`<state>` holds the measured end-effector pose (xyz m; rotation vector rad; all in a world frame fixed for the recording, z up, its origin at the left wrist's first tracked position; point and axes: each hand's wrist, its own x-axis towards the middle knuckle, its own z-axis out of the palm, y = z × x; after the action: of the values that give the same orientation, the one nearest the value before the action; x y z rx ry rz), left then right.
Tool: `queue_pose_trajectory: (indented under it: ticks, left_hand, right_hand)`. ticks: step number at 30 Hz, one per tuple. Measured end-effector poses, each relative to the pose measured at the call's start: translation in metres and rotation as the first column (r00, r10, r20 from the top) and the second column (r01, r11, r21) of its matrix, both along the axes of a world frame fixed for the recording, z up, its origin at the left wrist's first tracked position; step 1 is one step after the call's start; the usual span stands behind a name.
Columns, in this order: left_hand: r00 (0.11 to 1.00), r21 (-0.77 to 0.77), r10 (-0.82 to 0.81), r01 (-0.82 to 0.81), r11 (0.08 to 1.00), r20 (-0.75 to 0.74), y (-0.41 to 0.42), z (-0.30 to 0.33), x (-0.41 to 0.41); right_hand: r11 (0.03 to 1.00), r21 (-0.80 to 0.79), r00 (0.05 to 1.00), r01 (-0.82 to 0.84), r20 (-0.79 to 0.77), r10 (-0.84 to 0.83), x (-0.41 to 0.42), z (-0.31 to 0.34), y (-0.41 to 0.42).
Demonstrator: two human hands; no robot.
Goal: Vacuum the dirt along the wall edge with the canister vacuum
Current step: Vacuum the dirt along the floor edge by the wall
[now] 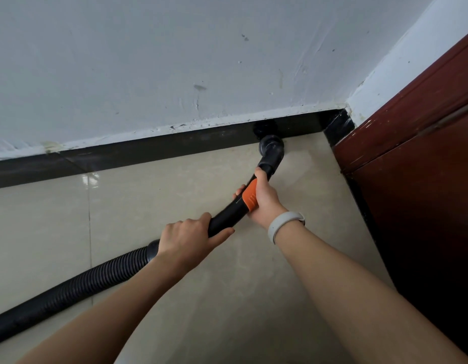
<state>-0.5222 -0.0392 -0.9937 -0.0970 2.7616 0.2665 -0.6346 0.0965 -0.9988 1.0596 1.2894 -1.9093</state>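
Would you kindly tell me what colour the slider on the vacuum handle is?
Orange, on the black vacuum handle; seen in the head view.

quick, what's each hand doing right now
Left hand: closed around the black vacuum wand, near the ribbed hose.
Right hand: closed around the wand at its orange collar.

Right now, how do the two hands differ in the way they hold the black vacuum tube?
The left hand grips the black vacuum tube low, beside the ribbed hose; the right hand grips higher, at the orange collar, nearer the round nozzle. The right wrist wears a pale band; the left is bare. Both wrap their fingers round the tube.
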Motion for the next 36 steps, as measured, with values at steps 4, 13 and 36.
queue_pose_trajectory:
  ticks: [4, 13, 36]
  left_hand:
    - [1.000, -0.011, 0.025, -0.025, 1.000, -0.001, -0.019, 0.004, 0.014]
    - [0.995, -0.044, 0.101, -0.101, 0.994, 0.004, -0.065, 0.011, 0.054]
    - [0.987, -0.078, 0.158, -0.158, 0.984, -0.002, -0.090, 0.017, 0.067]
  right_hand:
    - [0.999, -0.016, 1.000, -0.030, -0.003, 0.030, 0.013, 0.003, -0.020]
    - [0.995, -0.054, 0.997, -0.082, 0.004, 0.082, 0.045, 0.010, -0.075]
    - [0.993, 0.025, 0.993, -0.115, -0.014, 0.116, 0.059, 0.019, -0.108]
